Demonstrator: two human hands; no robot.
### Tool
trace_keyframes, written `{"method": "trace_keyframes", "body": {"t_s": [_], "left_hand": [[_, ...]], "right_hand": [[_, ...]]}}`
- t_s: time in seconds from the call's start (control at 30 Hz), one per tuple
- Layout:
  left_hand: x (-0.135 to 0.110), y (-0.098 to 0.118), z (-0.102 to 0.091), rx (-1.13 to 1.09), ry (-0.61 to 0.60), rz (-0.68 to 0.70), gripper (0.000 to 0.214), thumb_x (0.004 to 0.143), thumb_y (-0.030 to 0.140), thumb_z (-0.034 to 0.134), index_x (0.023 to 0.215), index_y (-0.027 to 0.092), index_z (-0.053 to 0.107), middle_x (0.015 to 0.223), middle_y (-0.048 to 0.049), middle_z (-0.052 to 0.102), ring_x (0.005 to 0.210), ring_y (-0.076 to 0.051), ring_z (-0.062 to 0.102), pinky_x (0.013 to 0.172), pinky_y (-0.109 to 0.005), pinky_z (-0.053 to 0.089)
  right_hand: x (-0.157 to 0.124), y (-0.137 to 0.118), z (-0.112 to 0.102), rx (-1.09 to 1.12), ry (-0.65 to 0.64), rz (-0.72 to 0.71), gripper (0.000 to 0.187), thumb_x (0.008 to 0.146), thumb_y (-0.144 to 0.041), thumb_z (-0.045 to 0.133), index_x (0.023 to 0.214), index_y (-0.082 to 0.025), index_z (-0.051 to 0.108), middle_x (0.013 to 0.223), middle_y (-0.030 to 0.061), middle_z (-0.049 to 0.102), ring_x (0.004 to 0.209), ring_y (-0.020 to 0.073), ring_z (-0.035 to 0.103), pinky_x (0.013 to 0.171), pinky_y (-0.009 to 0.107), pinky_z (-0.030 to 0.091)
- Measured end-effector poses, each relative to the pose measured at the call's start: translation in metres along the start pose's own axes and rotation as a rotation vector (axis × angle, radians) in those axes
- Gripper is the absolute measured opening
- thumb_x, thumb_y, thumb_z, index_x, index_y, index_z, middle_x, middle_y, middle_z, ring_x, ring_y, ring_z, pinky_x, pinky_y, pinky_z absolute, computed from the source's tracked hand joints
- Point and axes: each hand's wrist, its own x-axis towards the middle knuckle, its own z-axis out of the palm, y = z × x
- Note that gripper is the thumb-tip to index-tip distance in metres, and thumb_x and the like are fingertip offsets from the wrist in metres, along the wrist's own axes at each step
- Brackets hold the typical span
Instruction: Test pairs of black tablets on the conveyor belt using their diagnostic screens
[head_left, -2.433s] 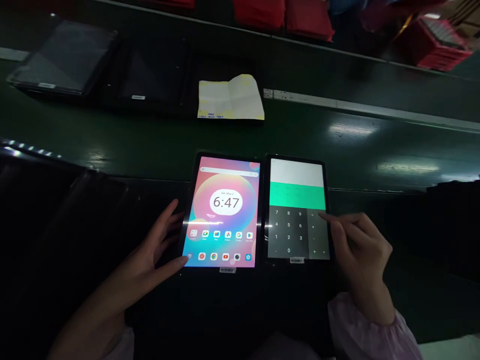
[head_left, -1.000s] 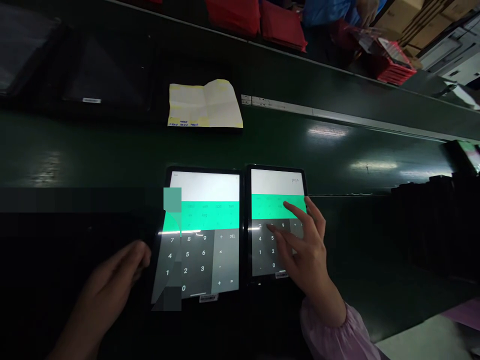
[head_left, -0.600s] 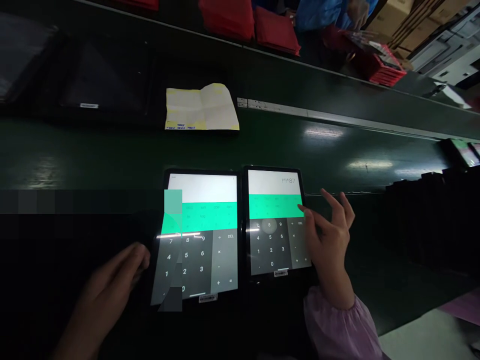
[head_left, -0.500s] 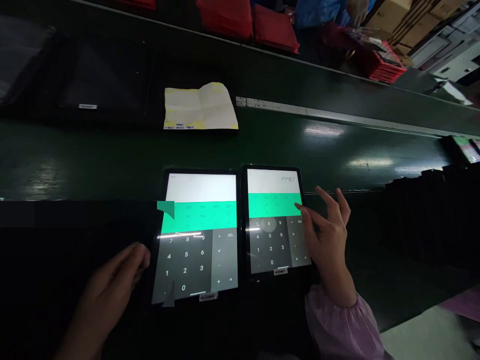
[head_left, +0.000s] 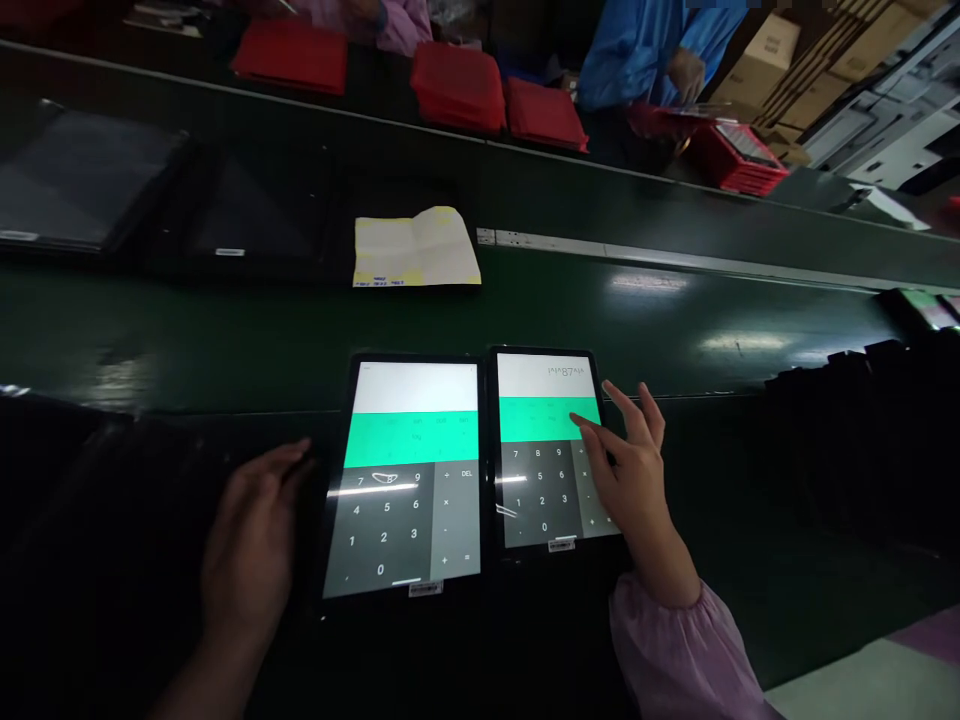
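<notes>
Two hands were at the bench [head_left: 225, 340] edge: right hand [head_left: 634, 480], fingers spread, touched the right tablet [head_left: 544, 385], left hand [head_left: 251, 535] lay loosely open, holding nothing, beside the left tablet [head_left: 409, 470], and a trailing finger might have mis-keyed.

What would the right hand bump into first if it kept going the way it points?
Likely the right tablet, at its green band: the right hand points up and left over the screen. Whether it touches is unclear.

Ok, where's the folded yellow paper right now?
Head view: the paper lies left of centre, across the green belt from the left tablet, right of a dark tablet.
</notes>
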Motion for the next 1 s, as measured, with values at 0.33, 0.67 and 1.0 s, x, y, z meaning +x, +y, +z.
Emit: {"method": "trace_keyframes", "body": {"t_s": [0.33, 0.67, 1.0], "left_hand": [[-0.014, 0.008, 0.032, -0.320, 0.006, -0.180, 0.055, 0.092, 0.057, 0.065, 0.139, 0.028, 0.066, 0.161, -0.0065, 0.060, 0.158, -0.035, 0.042, 0.133, -0.054, 0.029], [-0.006, 0.009, 0.020, -0.358, -0.077, -0.261, 0.075, 0.077, 0.063, 0.076, 0.140, 0.024, 0.064, 0.162, -0.0127, 0.059, 0.153, -0.037, 0.050, 0.129, -0.058, 0.035], [-0.003, 0.003, 0.017, -0.263, -0.105, -0.160, 0.069, 0.077, 0.046, 0.078, 0.141, 0.025, 0.069, 0.169, -0.0068, 0.052, 0.164, -0.034, 0.033, 0.130, -0.050, 0.037]], "right_hand": [[0.045, -0.084, -0.005, 0.242, -0.428, -0.120, 0.049, 0.113, -0.034, 0.044, 0.099, -0.018, 0.088, 0.059, -0.0016, 0.051, 0.048, 0.0092, 0.046, 0.047, 0.023, 0.031], [0.051, -0.103, 0.021, 0.202, -0.454, -0.225, 0.052, 0.112, -0.027, 0.045, 0.075, -0.014, 0.079, 0.055, -0.0011, 0.054, 0.048, 0.0080, 0.049, 0.050, 0.023, 0.029], [0.048, -0.109, 0.021, 0.225, -0.430, -0.267, 0.047, 0.112, -0.025, 0.045, 0.086, -0.014, 0.082, 0.054, -0.0030, 0.052, 0.045, 0.0076, 0.047, 0.048, 0.024, 0.028]]}}
